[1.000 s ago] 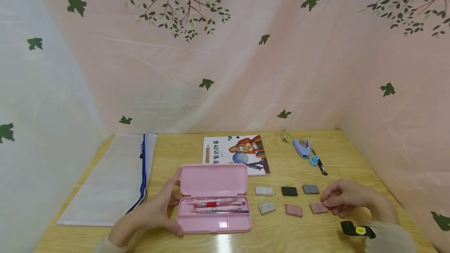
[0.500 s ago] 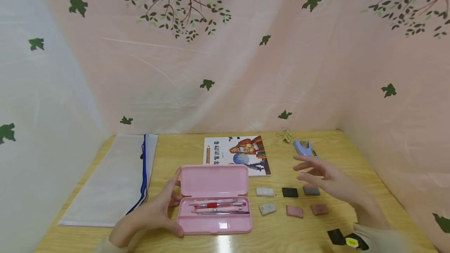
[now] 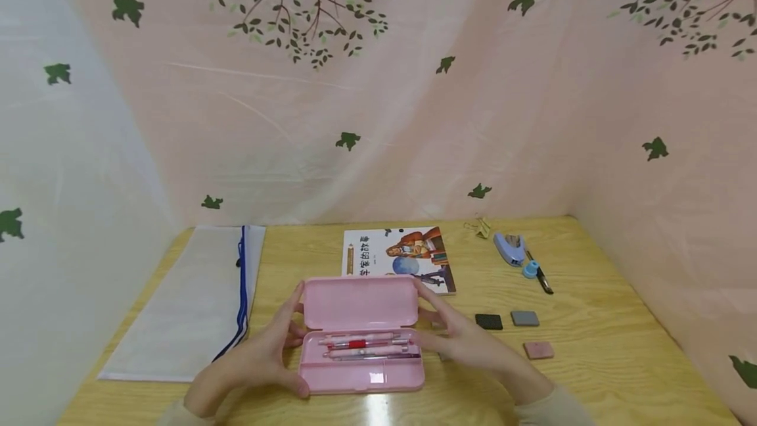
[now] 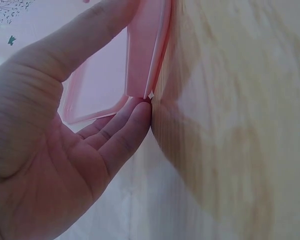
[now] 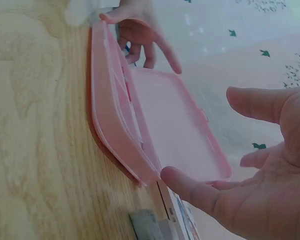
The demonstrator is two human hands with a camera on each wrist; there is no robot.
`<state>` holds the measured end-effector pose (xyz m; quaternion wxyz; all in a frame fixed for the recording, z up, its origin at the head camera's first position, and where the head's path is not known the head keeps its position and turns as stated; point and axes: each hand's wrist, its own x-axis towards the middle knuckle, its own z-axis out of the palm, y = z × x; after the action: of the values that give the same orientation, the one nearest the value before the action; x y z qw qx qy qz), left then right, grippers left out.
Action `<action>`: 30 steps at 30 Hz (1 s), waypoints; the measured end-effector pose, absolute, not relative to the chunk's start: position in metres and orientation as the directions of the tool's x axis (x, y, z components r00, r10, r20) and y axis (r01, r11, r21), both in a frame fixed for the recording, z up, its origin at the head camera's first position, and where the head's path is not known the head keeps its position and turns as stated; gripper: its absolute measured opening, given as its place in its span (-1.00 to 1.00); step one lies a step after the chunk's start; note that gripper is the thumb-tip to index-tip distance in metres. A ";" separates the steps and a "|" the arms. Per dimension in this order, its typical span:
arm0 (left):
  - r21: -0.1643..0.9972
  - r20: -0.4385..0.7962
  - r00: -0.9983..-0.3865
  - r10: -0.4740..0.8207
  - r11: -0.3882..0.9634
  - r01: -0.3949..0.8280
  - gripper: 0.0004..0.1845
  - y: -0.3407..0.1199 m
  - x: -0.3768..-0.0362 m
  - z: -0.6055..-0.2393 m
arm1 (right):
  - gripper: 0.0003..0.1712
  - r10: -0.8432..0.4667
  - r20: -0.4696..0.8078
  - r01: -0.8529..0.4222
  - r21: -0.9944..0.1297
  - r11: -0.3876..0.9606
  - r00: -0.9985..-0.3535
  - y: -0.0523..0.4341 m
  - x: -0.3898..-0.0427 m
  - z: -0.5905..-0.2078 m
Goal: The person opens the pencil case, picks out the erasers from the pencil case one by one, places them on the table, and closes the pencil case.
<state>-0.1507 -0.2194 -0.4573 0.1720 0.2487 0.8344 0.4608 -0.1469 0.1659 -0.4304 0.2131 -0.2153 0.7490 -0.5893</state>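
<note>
A pink pencil case point(image 3: 361, 380) lies open on the table, lid point(image 3: 361, 304) raised at the back, with several pens point(image 3: 367, 346) in its rear compartment. My left hand point(image 3: 251, 357) grips its left end, thumb at the front corner and fingers by the lid and hinge, as the left wrist view point(image 4: 50, 165) confirms. At the right end is my right hand point(image 3: 473, 340), fingers spread; in the right wrist view one fingertip point(image 5: 172, 175) meets the case near the hinge. Black point(image 3: 488, 321), grey point(image 3: 524, 318) and pink point(image 3: 539, 350) erasers lie to the right; others are mostly hidden behind that hand.
Behind the case lies a picture book point(image 3: 399, 255). A white zip pouch point(image 3: 177, 307) with a blue zip occupies the left side. Toward the back right are a blue stapler-like item point(image 3: 508, 250), a small blue item point(image 3: 531, 269), a black-tipped pen point(image 3: 544, 281) and a binder clip point(image 3: 483, 227).
My right hand has left the pink eraser at the right, passed above the erasers and come down to the pencil case's right end. The left hand and case have stayed put.
</note>
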 end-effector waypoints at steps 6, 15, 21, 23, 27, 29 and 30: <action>0.850 -0.079 -0.822 0.563 0.469 0.240 0.68 -0.217 -0.151 -0.455 | -0.06 -0.517 -0.102 0.021 -0.987 0.160 -0.850 0.164 -0.145 -0.430; 0.759 -0.080 -0.839 0.538 0.578 0.299 0.58 -0.216 -0.144 -0.443 | -0.38 -0.493 -0.113 0.037 -0.986 0.162 -0.863 0.170 -0.149 -0.426; 0.694 -0.045 -0.789 0.612 0.587 0.416 0.03 -0.223 -0.135 -0.428 | -0.57 -0.588 -0.073 -0.093 -0.964 0.249 -0.806 0.171 -0.149 -0.427; 0.715 -0.047 -0.768 0.639 0.559 0.421 -0.21 -0.226 -0.135 -0.425 | -0.64 -0.623 -0.053 -0.183 -0.934 0.308 -0.781 0.171 -0.147 -0.428; 0.782 -0.110 -0.748 0.654 0.522 0.341 -0.60 -0.231 -0.139 -0.425 | -0.62 -0.658 -0.042 -0.298 -0.869 0.395 -0.752 0.171 -0.142 -0.432; 0.806 -0.144 -0.742 0.655 0.512 0.296 -0.67 -0.232 -0.142 -0.429 | -0.54 -0.649 -0.066 -0.316 -0.834 0.453 -0.758 0.171 -0.140 -0.433; 0.822 -0.158 -0.736 0.659 0.501 0.273 -0.68 -0.233 -0.144 -0.431 | -0.49 -0.647 -0.074 -0.329 -0.814 0.479 -0.759 0.171 -0.140 -0.434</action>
<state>-0.1444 -0.2325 -0.4310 0.2330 0.2791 0.8343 0.4144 -0.1399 0.1710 -0.4335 0.1893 -0.2908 0.8388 -0.4196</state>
